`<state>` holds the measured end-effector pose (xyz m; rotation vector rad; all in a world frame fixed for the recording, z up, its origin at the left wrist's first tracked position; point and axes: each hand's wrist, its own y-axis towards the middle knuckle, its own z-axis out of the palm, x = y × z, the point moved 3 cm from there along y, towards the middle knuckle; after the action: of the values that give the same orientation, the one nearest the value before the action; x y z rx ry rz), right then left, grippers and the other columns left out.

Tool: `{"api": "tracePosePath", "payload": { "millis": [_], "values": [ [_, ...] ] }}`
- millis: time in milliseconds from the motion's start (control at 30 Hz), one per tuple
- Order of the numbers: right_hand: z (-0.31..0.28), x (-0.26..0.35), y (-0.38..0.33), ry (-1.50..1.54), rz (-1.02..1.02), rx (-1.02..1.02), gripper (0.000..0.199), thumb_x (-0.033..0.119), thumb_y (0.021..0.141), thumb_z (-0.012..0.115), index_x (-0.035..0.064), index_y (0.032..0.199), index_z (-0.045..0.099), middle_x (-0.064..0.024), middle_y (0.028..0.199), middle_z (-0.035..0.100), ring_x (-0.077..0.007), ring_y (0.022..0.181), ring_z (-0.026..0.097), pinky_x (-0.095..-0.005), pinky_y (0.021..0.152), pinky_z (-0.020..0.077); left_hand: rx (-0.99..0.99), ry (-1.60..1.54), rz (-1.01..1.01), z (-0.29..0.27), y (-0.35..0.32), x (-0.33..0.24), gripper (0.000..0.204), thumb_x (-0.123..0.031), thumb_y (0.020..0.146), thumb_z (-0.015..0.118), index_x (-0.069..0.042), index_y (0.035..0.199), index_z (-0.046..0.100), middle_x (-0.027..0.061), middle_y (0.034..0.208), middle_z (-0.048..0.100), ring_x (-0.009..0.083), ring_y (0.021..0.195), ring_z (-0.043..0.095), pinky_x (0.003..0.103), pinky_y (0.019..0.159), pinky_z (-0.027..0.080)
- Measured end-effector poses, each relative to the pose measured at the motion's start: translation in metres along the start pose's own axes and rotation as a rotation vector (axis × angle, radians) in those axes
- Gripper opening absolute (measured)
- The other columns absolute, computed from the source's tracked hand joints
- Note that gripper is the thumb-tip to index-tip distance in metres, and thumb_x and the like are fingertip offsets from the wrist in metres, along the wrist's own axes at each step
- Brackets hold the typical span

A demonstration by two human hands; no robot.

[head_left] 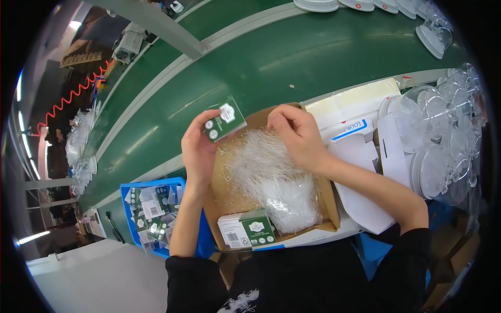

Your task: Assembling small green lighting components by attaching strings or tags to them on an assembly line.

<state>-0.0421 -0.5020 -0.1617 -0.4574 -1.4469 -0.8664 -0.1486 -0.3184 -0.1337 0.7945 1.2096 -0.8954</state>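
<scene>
My left hand (199,140) is closed on a green printed card (225,121) with white emblems, held up over the far left corner of a cardboard box (218,194). My right hand (296,134) is above the box's far right side, its fingers curled together in a pinch; what they hold, if anything, is too small to make out. Beneath the hands, a tangle of thin clear plastic strands (261,156) fills the middle of the box. Beside it lies a clear plastic bag (293,203). A stack of green and white cards (255,230) stands in the near left corner.
Left of the box, a blue bin (194,219) holds many loose green and white cards (152,208). White papers and an opened white carton (360,151) lie to the right, beside piled clear plastic containers (433,135). A green conveyor belt (292,68) runs behind, with more containers (360,4).
</scene>
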Motion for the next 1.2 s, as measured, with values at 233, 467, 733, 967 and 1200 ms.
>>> {"api": "tracePosePath", "payload": {
  "millis": [233,467,733,967,1200],
  "values": [
    [0.000,-0.003,0.002,0.310,0.144,-0.081,0.015,0.013,0.097,0.052,0.0002,0.094,0.059,-0.0022,0.075,0.060,-0.0064,0.067,0.053,-0.0201,0.060,0.0425,0.005,0.443,-0.019,0.020,-0.006,-0.001,0.035,0.007,0.085,0.061,0.003,0.119,0.053,0.0058,0.096,0.064,0.0074,0.086,0.059,0.019,0.073,0.046],
    [0.002,-0.002,0.001,0.288,0.155,-0.056,0.017,0.014,0.096,0.054,-0.0011,0.093,0.060,-0.0032,0.076,0.061,-0.0075,0.069,0.055,-0.0209,0.063,0.0453,0.066,0.471,-0.001,0.018,-0.011,0.006,0.020,0.011,0.080,0.055,0.001,0.098,0.052,0.0066,0.094,0.063,0.0078,0.083,0.057,0.020,0.072,0.045],
    [0.000,-0.003,0.002,0.294,0.134,-0.079,0.017,0.014,0.096,0.054,-0.0010,0.094,0.060,-0.0034,0.076,0.061,-0.0076,0.069,0.055,-0.0213,0.063,0.0455,0.204,0.701,-0.004,0.024,-0.011,0.006,0.018,-0.005,0.088,0.046,0.001,0.088,0.063,0.0025,0.067,0.057,0.0072,0.063,0.050,0.023,0.057,0.040],
    [0.000,0.000,0.003,0.306,0.160,-0.081,0.017,0.014,0.096,0.054,-0.0011,0.092,0.061,-0.0024,0.076,0.061,-0.0073,0.069,0.055,-0.0211,0.063,0.0451,0.229,0.782,0.041,0.028,-0.014,0.007,0.011,-0.008,0.090,0.056,0.000,0.088,0.063,0.0047,0.069,0.059,0.0097,0.060,0.052,0.025,0.055,0.041],
    [0.007,-0.009,-0.006,0.120,0.089,0.129,0.015,0.012,0.092,0.059,-0.0003,0.097,0.065,-0.0019,0.081,0.065,-0.0064,0.071,0.058,-0.0199,0.060,0.0462,0.261,0.857,0.103,0.035,-0.012,-0.001,0.012,-0.009,0.089,0.058,0.002,0.086,0.063,0.0079,0.073,0.064,0.0138,0.061,0.057,0.027,0.058,0.045]
  ]
}}
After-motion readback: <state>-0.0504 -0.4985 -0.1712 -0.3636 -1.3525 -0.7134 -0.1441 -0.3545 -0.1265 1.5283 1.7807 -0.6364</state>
